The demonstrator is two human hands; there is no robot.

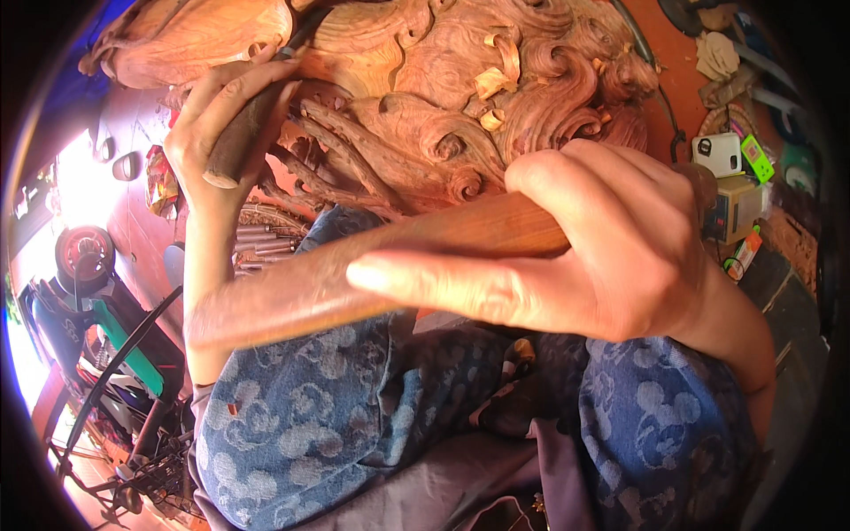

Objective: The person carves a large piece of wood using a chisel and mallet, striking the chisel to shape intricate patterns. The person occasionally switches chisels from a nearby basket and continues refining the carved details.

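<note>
My left hand (221, 124) is clamped on the chisel (252, 124), my right hand (611, 248) on the wooden mallet (372, 265); I judge light, square taps suit this carving (425, 97).

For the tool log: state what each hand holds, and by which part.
Left hand grips a chisel around its dark wooden handle. Right hand grips a wooden mallet stick near its right end.

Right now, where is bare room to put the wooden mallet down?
Little room. Orange floor between the carving and the small boxes is bare. The lap under the mallet is open. Left, by the metal tools, is crowded.
</note>
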